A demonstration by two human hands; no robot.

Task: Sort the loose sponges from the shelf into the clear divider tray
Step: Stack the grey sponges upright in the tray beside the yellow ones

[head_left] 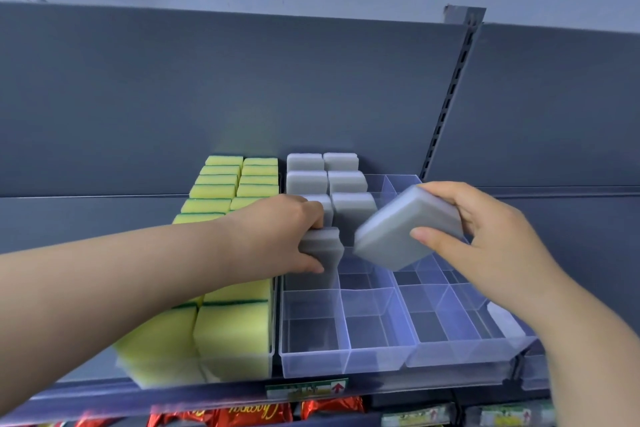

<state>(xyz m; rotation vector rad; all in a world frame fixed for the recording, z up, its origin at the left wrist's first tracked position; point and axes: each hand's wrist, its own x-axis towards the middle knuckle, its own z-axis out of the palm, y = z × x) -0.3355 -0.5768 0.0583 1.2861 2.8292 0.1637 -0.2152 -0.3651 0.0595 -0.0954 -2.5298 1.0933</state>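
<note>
The left hand pinches an upright grey sponge between thumb and curled fingers, low in the left column of the clear tray; the right hand grips a second grey sponge, tilted, above the tray's middle compartments; more grey sponges stand in two columns at the tray's back; yellow sponges fill the space just left of the tray on the shelf.
</note>
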